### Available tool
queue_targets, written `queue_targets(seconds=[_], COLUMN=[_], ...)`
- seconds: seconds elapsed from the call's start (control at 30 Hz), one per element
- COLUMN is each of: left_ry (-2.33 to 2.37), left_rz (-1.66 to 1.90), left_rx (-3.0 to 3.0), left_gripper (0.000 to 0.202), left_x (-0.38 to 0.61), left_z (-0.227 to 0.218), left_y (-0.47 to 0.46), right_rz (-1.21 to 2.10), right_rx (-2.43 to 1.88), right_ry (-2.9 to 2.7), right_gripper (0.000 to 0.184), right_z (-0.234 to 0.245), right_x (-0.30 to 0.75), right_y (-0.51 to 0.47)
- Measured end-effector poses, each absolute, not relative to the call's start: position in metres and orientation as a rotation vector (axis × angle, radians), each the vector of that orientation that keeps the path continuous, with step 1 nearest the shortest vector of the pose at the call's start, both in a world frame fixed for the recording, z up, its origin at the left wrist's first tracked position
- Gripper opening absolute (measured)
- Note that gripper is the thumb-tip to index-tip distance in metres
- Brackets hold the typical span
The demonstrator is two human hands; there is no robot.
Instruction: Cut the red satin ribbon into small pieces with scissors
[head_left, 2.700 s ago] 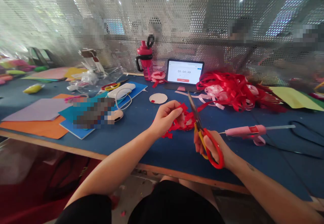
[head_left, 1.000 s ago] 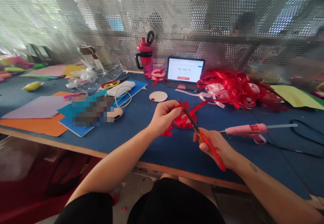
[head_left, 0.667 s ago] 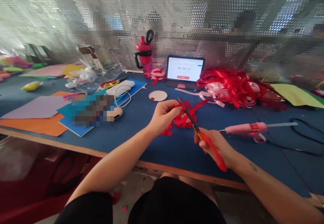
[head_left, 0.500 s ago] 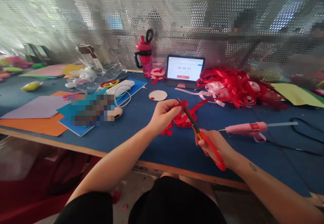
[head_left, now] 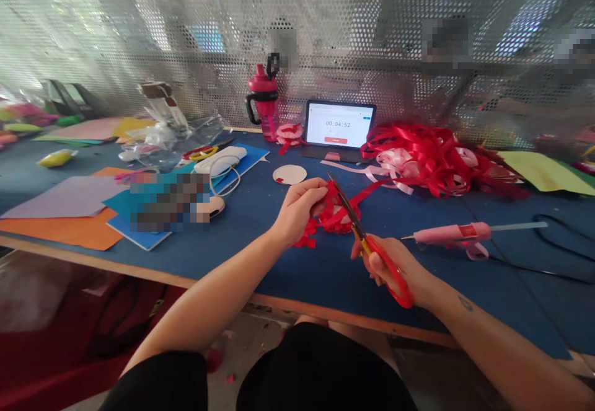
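Observation:
My left hand (head_left: 300, 209) pinches a red ribbon (head_left: 367, 193) between thumb and fingers. From there the ribbon runs right toward a big tangle of red and pink ribbon (head_left: 427, 157). Red-handled scissors (head_left: 388, 268) are gripped in my right hand (head_left: 395, 262), their blades pointing up and left beside the ribbon near my left fingertips. Whether the blades touch it I cannot tell. Beneath them lies a heap of red ribbon pieces (head_left: 337, 220), partly hidden by my left hand and the scissors. A white round disc (head_left: 289, 175) rests just beyond my left hand.
A pink glue gun (head_left: 450, 235) with a black cord lies at the right. At the back stand a tablet (head_left: 341, 124) showing a timer and a pink tumbler (head_left: 266, 101). Coloured paper sheets (head_left: 60, 197) and a white corded device (head_left: 220, 160) lie left.
The fingers of my left hand have shifted slightly left and down from the scissor blades, showing more red ribbon between. My right hand has barely moved. The timer advanced from 04:51 to 04:52.

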State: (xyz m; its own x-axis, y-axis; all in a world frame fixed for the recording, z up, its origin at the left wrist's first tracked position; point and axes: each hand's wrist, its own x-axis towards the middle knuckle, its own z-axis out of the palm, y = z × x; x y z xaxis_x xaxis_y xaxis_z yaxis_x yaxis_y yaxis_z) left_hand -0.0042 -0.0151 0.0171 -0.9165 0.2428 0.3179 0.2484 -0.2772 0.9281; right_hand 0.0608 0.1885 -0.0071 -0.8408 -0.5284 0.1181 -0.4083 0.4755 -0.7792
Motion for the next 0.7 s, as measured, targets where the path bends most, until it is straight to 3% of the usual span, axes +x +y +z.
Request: queue_targets(seconds=[0.7], left_ry=[-1.983], left_rz=[-2.427], left_rx=[-0.578], left_gripper=[0.018], left_x=[-0.0025], left_z=[0.0185], left_y=[-0.0141], right_rz=[-1.276], right_rx=[-0.876], right_ry=[2.467], right_gripper=[0.071], right_z=[-0.0008], right_x=[0.0583], right_y=[0.1935])
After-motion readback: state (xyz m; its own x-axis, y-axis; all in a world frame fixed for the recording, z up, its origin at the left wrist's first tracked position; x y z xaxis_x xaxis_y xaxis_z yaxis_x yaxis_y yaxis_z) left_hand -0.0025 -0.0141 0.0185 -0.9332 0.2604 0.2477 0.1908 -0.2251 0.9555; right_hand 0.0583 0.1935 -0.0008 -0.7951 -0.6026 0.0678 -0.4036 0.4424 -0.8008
